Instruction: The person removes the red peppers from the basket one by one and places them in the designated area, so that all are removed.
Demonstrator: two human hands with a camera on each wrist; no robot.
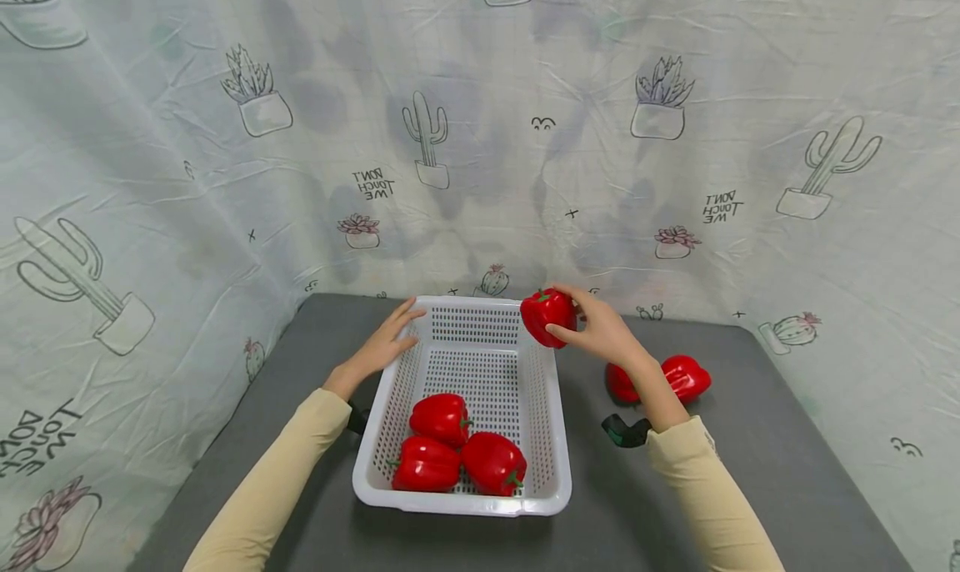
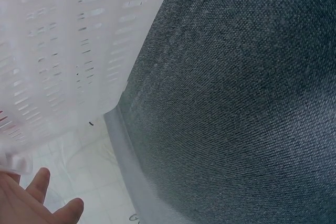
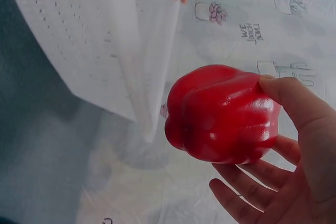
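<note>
My right hand [image 1: 603, 326] grips a red bell pepper [image 1: 543, 318] above the far right corner of a white perforated plastic basket [image 1: 557, 439]. In the right wrist view, thumb and fingers hold that pepper [image 3: 220, 114] from the side, beyond the basket's wall. On the basket's far left rim rests my left hand [image 1: 378, 348], its fingers extended and its thumb over the inside. Three more red bell peppers lie in the near part of the basket, among them one [image 1: 440, 418] behind the other two. The left wrist view catches only fingers [image 2: 39, 184] past the basket's outer wall.
Right of the basket, more red bell peppers [image 1: 685, 378] lie on the dark grey table [image 1: 757, 439], partly hidden by my right forearm. A pale sheet [image 1: 480, 138] printed with cacti hangs behind the table and along its sides.
</note>
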